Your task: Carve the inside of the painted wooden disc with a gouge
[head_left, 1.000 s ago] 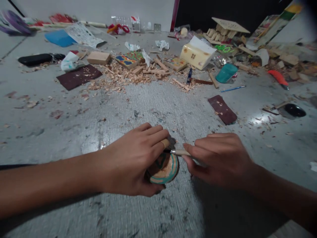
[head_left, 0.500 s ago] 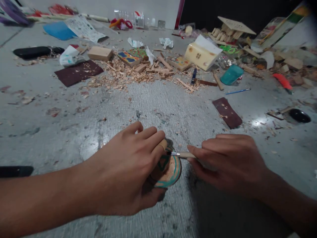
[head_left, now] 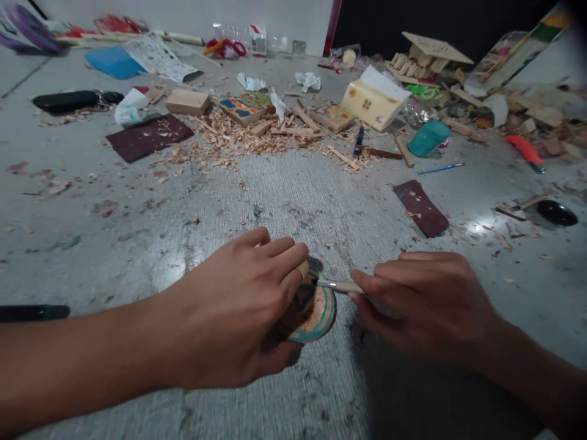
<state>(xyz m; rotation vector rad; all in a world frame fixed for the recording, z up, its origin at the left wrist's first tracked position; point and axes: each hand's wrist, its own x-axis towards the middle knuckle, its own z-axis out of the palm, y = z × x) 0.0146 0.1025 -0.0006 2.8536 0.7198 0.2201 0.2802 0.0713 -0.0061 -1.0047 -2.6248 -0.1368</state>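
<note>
In the head view my left hand is closed around the far and left side of a small round wooden piece. Its visible face has a teal painted ring near the rim, dark green lines and a rough, hollowed middle. My right hand pinches the pale handle of a paintbrush between thumb and fingers. The brush points left, its metal collar and dark bristles at the far edge of the wooden piece, close to my left fingertips. My left hand covers the rest of the piece.
Wood shavings and painted blocks lie farther back. Brown sandpaper sheets are left and right. A teal container, a thin blue brush, an orange-handled tool and a cream house-shaped box stand or lie to the right.
The wooden piece and my left hand have shifted very slightly, tilting the piece a little. The brush tip stays at its far edge. The view has moved slightly.
</note>
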